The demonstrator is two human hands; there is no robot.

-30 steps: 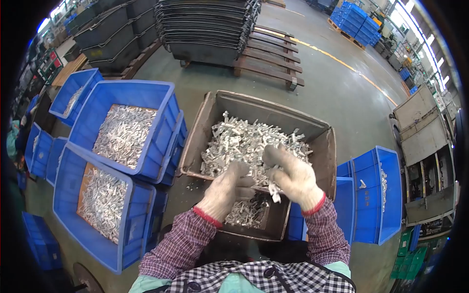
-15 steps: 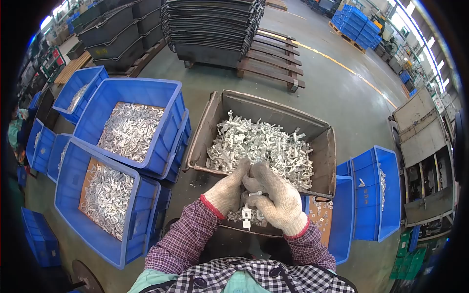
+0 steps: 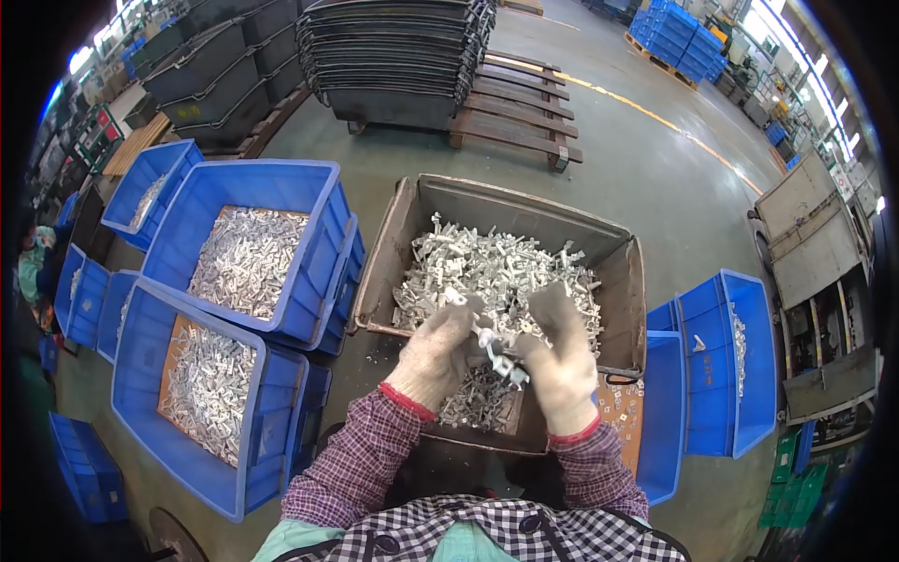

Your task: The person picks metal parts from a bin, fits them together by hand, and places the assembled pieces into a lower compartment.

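My left hand pinches a few metal clips over the near rim of the large grey bin. My right hand has its fingers parted just beside them; blur leaves me unsure whether it touches. More clips are heaped inside that bin, others in the smaller bin below its near rim. I judge each one light, stiff, hardly fragile, apt to snag its neighbours, and best gripped by its flat middle.
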